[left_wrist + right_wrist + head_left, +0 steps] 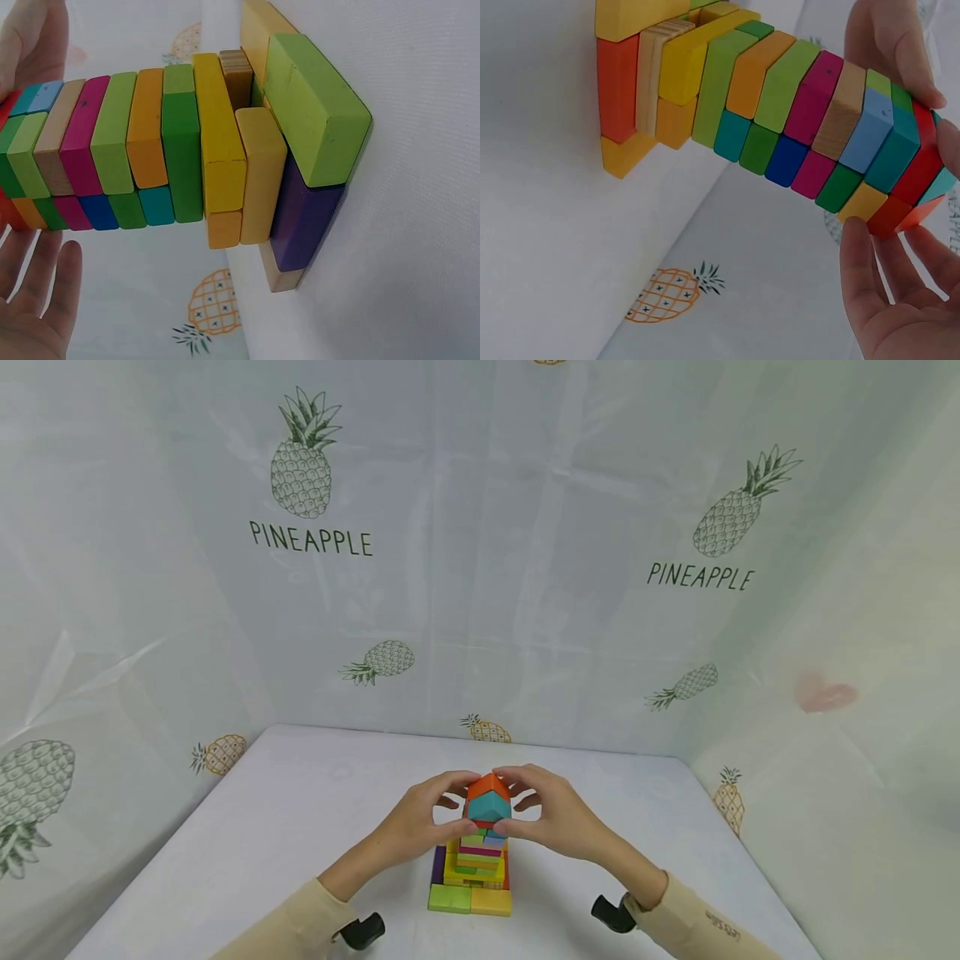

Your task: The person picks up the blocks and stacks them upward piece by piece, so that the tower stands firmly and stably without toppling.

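Note:
A tall tower of coloured wooden toy blocks stands on a wider base of blocks. At its top sit a teal roof-shaped block and an orange roof-shaped block behind it. My left hand grips the top from the left, thumb in front and fingers toward the back. From the right, my right hand holds it the same way. In the left wrist view, a purple block lies at the base's side. A red-orange block forms the opposite side in the right wrist view.
The tower stands on a white-covered table, whose far edge meets a pineapple-print curtain. More of this curtain hangs along both sides. A black wrist camera is near the left sleeve, another black camera near the right.

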The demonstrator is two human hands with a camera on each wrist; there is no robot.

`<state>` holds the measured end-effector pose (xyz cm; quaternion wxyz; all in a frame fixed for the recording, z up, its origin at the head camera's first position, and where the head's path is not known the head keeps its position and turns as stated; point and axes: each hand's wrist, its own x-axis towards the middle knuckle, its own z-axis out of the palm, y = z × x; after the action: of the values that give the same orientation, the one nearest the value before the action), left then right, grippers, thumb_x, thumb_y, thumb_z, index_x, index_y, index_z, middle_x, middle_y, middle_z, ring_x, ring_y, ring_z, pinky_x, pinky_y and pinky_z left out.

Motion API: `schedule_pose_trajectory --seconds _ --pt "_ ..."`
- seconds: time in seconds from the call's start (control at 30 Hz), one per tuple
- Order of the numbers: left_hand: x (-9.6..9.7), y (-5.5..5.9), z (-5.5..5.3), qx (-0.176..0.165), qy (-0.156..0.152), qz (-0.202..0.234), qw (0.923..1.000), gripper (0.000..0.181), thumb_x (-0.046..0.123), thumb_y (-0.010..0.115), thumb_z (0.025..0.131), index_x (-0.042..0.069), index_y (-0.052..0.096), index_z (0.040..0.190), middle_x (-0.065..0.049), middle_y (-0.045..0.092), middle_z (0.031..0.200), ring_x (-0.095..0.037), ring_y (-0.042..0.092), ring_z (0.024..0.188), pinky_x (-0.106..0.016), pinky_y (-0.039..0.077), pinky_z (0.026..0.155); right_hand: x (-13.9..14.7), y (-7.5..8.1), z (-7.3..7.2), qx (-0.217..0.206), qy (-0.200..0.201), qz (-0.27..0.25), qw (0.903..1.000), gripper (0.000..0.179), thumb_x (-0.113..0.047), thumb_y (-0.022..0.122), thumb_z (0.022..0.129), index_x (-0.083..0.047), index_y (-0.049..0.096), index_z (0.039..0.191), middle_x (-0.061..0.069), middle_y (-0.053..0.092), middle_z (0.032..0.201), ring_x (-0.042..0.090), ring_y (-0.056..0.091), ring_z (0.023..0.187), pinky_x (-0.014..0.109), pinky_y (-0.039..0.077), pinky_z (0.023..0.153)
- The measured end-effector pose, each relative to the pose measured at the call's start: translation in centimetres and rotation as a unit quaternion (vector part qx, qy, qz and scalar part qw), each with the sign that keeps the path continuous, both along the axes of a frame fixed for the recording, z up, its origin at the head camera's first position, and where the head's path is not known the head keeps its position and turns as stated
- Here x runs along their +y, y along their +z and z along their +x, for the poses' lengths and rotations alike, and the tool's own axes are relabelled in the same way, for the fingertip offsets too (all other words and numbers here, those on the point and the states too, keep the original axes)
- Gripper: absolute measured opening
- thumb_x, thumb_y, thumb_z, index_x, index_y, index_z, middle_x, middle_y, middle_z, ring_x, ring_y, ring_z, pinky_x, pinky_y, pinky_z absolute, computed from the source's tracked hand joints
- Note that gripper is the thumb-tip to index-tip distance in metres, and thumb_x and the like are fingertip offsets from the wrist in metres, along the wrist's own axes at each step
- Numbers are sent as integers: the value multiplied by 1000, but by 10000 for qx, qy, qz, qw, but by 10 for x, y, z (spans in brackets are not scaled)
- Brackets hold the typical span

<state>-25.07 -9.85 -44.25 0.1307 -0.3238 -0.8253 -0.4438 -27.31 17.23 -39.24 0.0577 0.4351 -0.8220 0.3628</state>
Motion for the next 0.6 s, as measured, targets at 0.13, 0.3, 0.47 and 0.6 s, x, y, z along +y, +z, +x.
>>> schedule_pose_trajectory --seconds 0.13,0.3,0.47,0.6 --pt "-1 0 -1 -58 -45 -29 10000 72 38 83 94 21 50 156 4 63 145 -16 62 125 -38 58 103 0 0 0 15 -11 2 10000 67 -32 89 89 -13 60 147 0 67 134 19 68 109 34 63 92" --pt "-2 2 1 -133 -59 -74 9999 70 37 82 94 22 52 155 4 62 145 -16 62 125 -36 58 104 -1 0 1 22 -57 11 10000 67 -32 89 89 -12 60 147 0 67 136 19 67 110 33 63 92" --pt "-1 3 2 -162 -67 -48 9998 70 36 82 94 22 52 155 4 62 145 -16 62 125 -37 58 103 -1 0 2 -2 -44 -6 10000 67 -31 89 89 -12 60 146 1 67 136 19 67 110 34 63 92" --pt "-1 2 2 -121 -50 -45 9999 70 35 82 94 21 52 155 4 63 145 -15 62 125 -34 58 103 -1 -1 1 -7 -22 -38 10000 66 -31 89 89 -12 61 146 1 68 134 20 67 109 34 63 91"
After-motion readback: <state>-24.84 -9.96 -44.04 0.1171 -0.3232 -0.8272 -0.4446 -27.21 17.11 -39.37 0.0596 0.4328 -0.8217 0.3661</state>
